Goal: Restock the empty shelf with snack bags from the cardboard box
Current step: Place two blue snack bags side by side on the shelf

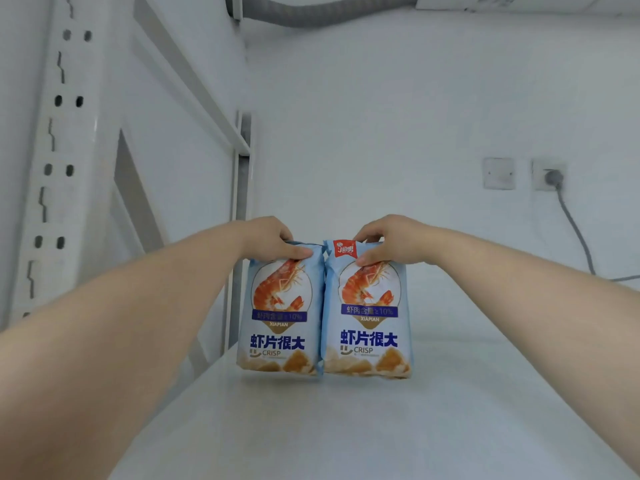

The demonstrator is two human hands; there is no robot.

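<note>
Two light-blue prawn-crisp snack bags stand upright side by side on the white shelf [381, 427], touching each other. My left hand [273, 239] grips the top of the left snack bag [278, 327], thumb on its front. The top of the right snack bag [369, 323] is held the same way by my right hand [388, 242]. The cardboard box is out of view.
A white perforated shelf upright [59, 161] and a diagonal brace rise at the left. Behind the shelf is a white wall with a blank plate [498, 173] and a socket [550, 176] whose grey cable runs down to the right. A grey hose crosses the top.
</note>
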